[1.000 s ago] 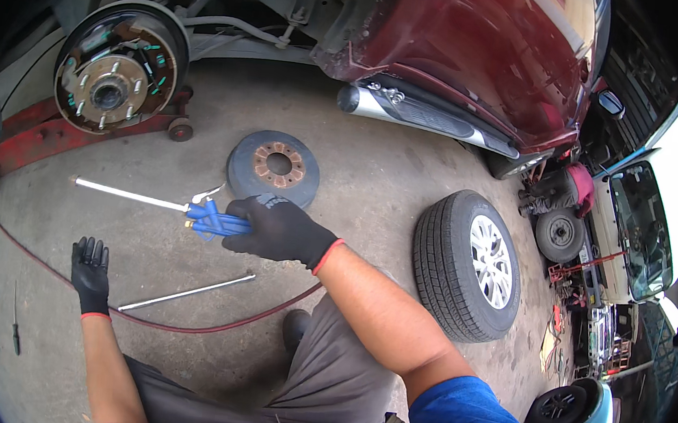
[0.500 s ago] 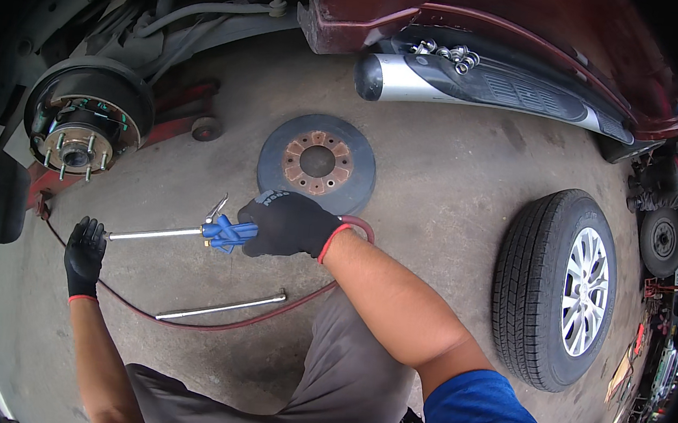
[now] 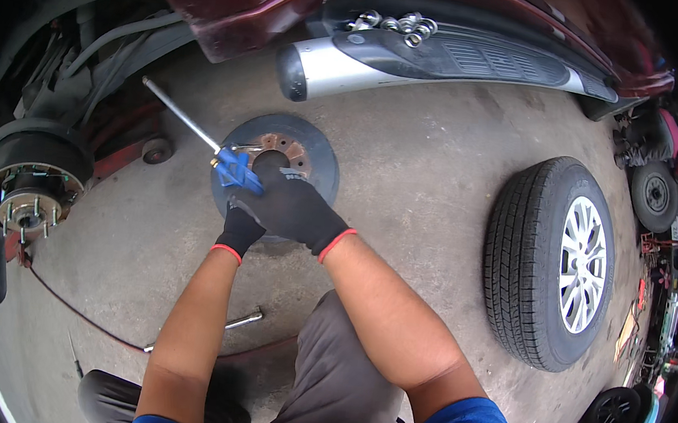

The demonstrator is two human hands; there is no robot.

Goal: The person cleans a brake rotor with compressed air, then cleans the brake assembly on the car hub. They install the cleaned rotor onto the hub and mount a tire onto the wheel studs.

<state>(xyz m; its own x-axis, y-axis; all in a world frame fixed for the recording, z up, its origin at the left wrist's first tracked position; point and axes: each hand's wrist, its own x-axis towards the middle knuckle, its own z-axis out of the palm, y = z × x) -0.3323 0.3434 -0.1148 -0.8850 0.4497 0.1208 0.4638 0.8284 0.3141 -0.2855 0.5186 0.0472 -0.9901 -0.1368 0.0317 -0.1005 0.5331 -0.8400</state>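
My right hand, in a black glove with a red cuff, is wrapped round a blue air blow gun. The gun's long metal nozzle points up and to the left. My left hand, gloved the same way, is just below and against the right one; its fingers are hidden behind that hand. Beneath both hands a dark brake drum with a rusty centre lies on the floor. The hub with bare wheel studs is at the far left, away from my hands.
A wheel with a tire stands upright at the right. Wheel nuts sit on the running board of a dark red vehicle. A metal bar and a red hose lie on the floor near my knees. A floor jack is behind the hub.
My left hand has left the nozzle tip and come right to the right hand. The blow gun has swung from level to pointing up-left, now over the drum. My view has shifted right.
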